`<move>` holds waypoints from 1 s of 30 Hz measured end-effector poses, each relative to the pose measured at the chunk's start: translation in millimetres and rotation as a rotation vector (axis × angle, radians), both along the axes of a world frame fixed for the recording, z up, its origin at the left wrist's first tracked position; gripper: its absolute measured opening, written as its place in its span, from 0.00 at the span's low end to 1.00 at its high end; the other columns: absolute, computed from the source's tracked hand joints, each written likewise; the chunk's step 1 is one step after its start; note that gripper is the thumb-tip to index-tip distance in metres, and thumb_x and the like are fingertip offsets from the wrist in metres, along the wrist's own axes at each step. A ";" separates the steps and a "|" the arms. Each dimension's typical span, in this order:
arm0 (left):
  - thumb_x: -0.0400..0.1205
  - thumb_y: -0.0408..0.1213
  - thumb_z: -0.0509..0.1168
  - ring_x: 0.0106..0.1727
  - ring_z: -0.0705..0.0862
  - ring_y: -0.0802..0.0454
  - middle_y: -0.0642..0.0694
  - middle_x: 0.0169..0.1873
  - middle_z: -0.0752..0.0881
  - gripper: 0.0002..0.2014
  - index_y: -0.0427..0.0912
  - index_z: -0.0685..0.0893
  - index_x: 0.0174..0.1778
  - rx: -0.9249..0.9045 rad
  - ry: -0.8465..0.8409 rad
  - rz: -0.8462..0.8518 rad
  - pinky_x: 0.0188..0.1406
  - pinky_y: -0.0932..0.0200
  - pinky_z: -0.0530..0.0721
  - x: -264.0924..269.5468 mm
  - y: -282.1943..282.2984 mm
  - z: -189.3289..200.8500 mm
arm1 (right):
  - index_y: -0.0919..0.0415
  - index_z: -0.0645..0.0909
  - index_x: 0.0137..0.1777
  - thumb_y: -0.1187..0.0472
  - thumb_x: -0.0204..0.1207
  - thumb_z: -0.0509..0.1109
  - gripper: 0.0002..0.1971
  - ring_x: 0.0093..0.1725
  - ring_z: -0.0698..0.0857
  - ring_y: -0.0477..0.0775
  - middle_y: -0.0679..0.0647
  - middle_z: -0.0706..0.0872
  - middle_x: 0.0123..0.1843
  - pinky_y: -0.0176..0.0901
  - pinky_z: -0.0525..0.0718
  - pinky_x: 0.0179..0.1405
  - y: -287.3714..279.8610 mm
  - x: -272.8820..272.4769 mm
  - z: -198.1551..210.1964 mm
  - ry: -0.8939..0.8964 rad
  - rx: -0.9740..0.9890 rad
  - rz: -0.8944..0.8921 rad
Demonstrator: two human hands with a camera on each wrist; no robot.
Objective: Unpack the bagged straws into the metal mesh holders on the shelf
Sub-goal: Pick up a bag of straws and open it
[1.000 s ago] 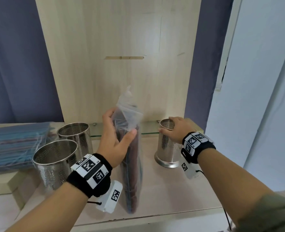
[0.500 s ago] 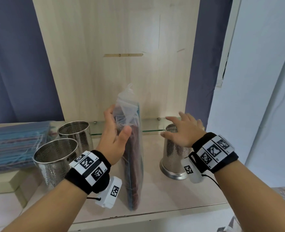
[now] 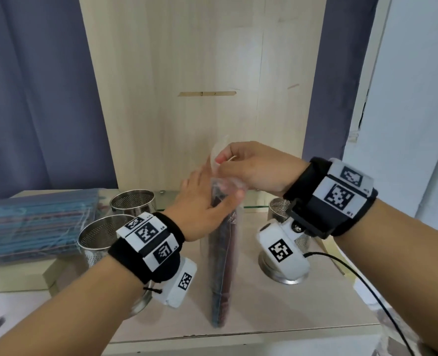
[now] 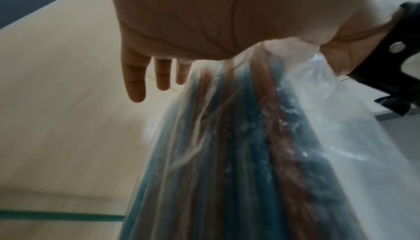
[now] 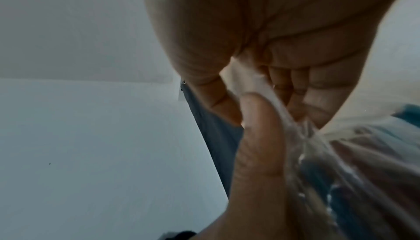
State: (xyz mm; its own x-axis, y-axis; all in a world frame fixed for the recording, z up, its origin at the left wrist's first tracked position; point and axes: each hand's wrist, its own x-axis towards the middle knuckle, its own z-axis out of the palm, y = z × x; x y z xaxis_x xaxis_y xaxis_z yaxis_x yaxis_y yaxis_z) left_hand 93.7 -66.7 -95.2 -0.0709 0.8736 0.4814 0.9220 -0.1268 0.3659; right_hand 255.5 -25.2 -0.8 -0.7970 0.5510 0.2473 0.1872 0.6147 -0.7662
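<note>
Right hand [image 3: 253,168] has left the right-side holder [image 3: 277,209] and now pinches the clear top flap of the straw bag [image 3: 221,253], thumb and fingers closed on the plastic. Left hand [image 3: 199,204] steadies the bag's upper part: thumb across the front, fingers mostly straight behind it, so a loose clasp rather than a tight fist. Bag stands upright on the shelf [image 3: 315,304], between the two left holders [image 3: 102,235] and the right one. It is not visibly opened yet; no straws out. Judged step: opening the bag. Versus half a second ago, the right hand was open above the holder; the bag has kept its place.
</note>
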 end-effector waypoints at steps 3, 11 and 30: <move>0.68 0.85 0.38 0.80 0.63 0.45 0.45 0.80 0.65 0.57 0.49 0.50 0.86 0.073 0.018 -0.048 0.78 0.37 0.62 -2.9 7.5 6.1 | 0.75 0.84 0.44 0.68 0.79 0.66 0.09 0.28 0.82 0.43 0.58 0.84 0.34 0.35 0.80 0.31 3.7 0.3 1.6 0.080 0.026 -0.122; 0.73 0.78 0.54 0.35 0.78 0.44 0.45 0.32 0.81 0.39 0.39 0.81 0.40 0.129 -0.609 0.155 0.39 0.54 0.77 0.3 -0.2 54.8 | 0.55 0.81 0.36 0.56 0.78 0.65 0.10 0.50 0.81 0.55 0.54 0.83 0.49 0.52 0.79 0.58 19.3 12.8 6.3 0.124 -0.508 -0.041; 0.82 0.34 0.69 0.46 0.81 0.42 0.32 0.46 0.83 0.05 0.37 0.85 0.41 0.126 -1.113 0.027 0.58 0.42 0.85 14.6 24.5 62.2 | 0.59 0.79 0.41 0.50 0.80 0.70 0.14 0.29 0.77 0.48 0.52 0.79 0.32 0.38 0.79 0.32 49.9 -25.9 -2.7 0.127 -0.532 -0.283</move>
State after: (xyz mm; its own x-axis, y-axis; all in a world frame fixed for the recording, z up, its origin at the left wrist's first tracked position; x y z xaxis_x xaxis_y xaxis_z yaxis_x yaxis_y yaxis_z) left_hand 108.3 -42.2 -33.1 -0.5351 0.8149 0.2226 0.0915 -0.2060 0.9743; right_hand 229.6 24.7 -3.5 -0.5844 0.8106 -0.0364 0.1741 0.0815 -0.9813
